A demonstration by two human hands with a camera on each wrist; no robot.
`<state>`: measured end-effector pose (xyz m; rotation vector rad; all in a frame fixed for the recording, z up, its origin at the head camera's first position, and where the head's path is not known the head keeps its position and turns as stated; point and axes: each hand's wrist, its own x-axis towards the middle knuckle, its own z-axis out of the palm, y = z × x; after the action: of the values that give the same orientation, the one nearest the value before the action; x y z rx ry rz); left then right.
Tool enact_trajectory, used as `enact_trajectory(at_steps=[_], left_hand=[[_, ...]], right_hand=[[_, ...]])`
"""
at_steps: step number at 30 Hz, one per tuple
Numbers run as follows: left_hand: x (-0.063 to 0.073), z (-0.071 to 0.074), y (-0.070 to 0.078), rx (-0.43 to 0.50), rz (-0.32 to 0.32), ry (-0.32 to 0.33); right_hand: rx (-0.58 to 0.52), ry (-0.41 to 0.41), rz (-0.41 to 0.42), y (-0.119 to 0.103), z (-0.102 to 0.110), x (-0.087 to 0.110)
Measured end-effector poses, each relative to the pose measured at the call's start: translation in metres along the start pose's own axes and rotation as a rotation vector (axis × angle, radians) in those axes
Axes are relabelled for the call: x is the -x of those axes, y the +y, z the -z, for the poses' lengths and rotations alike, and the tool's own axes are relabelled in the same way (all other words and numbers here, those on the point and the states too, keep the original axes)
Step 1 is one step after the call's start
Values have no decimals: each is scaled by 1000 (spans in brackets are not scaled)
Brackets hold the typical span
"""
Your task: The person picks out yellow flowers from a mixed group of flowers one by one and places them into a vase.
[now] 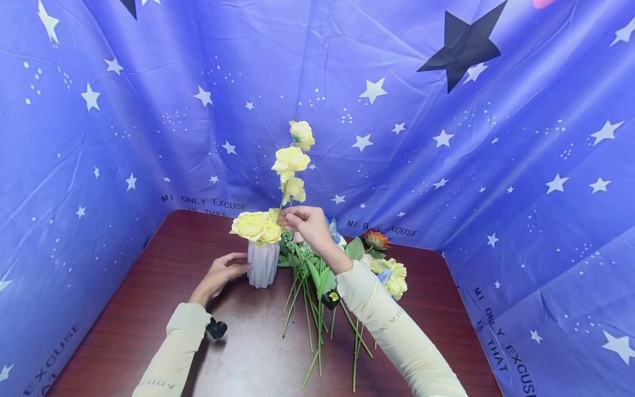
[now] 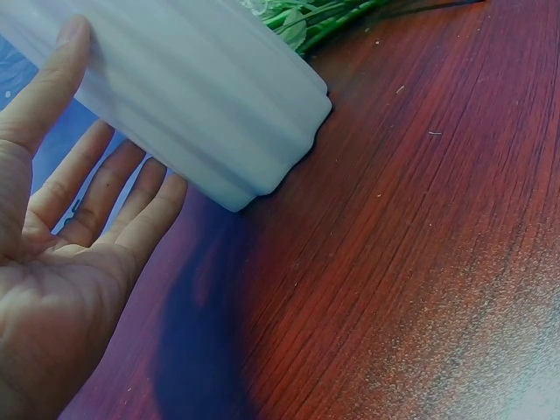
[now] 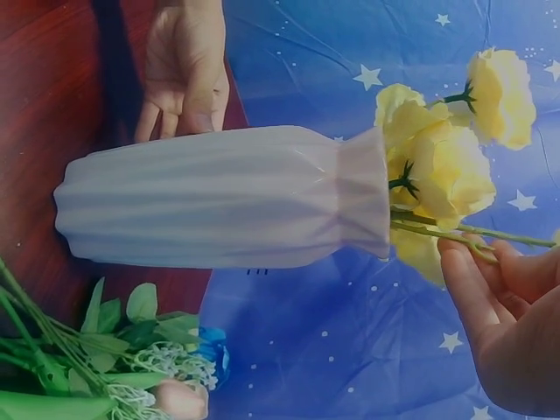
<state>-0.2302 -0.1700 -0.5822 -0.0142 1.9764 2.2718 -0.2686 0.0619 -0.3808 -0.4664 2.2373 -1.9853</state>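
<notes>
Loose flowers (image 1: 396,281), overlapped past counting and partly hidden by one sleeve (image 1: 392,325), lay on the table (image 1: 248,353) beside one upright vase (image 1: 263,266), touched by the relaxed left hand (image 1: 221,275), while the right hand (image 1: 310,226) pinched a flower stem (image 3: 429,230) above its mouth, three yellow blooms (image 1: 290,161) higher up

The vase (image 1: 263,267) looks smooth, the wood-grain table (image 1: 253,353) glossy.
</notes>
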Motion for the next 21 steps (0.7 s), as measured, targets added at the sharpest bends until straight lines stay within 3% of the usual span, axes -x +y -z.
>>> enact_trajectory(at_steps=[7,21], left_hand=[[2,0,1,22,-15,-15],[2,0,1,6,-5,-12]], right_hand=[[55,-29,19,5,0,1],[170,-8,-46,16,-4,2]])
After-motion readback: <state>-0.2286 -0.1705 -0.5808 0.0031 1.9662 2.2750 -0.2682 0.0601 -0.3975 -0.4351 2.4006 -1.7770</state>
